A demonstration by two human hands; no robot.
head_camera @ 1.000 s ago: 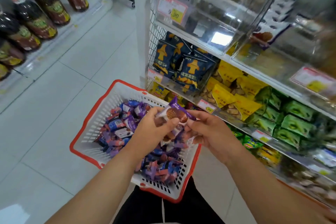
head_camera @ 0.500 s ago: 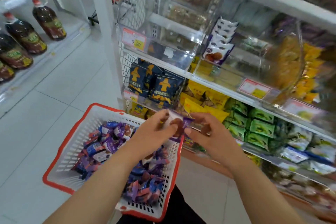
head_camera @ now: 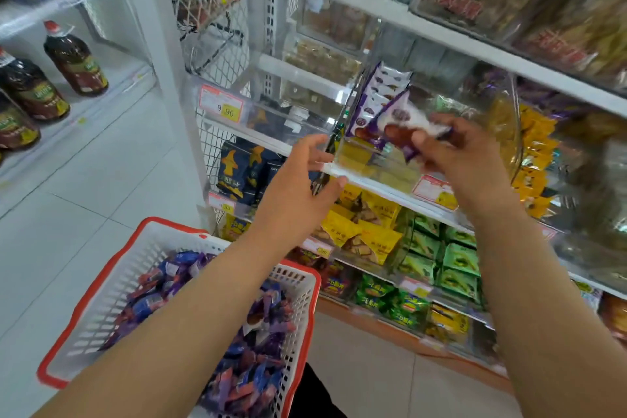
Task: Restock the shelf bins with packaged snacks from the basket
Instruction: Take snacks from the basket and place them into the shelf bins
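One snack packet [head_camera: 403,122] in right grip [head_camera: 454,153], long axis seemingly tilted upper-left.

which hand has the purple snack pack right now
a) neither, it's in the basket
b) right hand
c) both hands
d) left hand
b: the right hand pinches the purple snack pack up at the clear shelf bin, while the left hand is open and holds nothing, its fingers at the bin's front corner.

"9.90" on the price tag [head_camera: 221,107] of a clear shelf bin [head_camera: 271,112]; other labels illegible.
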